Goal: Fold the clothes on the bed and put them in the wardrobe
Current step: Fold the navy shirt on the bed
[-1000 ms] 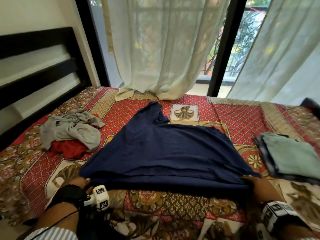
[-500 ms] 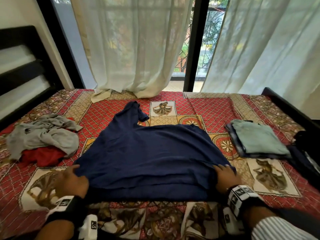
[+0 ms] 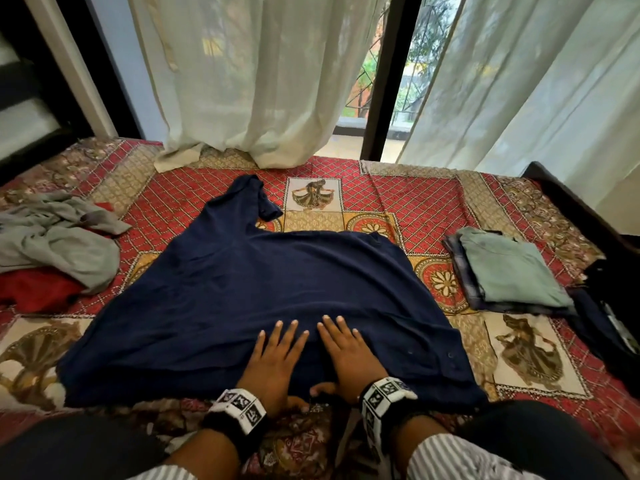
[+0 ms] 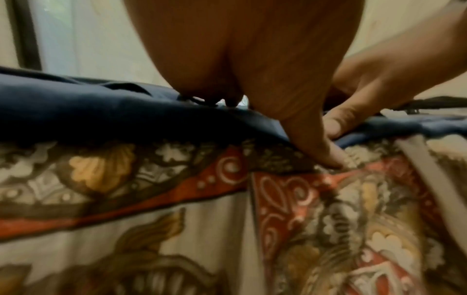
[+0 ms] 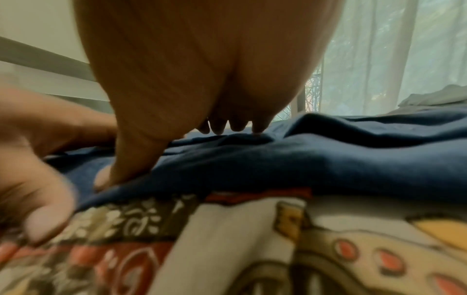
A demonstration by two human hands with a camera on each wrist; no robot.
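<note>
At the bed's (image 3: pixel 408 188) near edge, the left hand (image 3: pixel 273 365) and right hand (image 3: pixel 349 355) lie flat side by side on the navy shirt (image 3: pixel 242 289), fingers straight and spread, holding nothing. To smooth it well, I judge the palms should sweep outward from the middle toward the hem corners, pressing lightly. Farther off, a crumpled pile (image 3: pixel 59 244) waits at the left edge, a folded stack (image 3: pixel 509 268) at the right.

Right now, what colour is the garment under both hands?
Dark navy blue garment, plain, no pattern; clearest in the head view.
</note>
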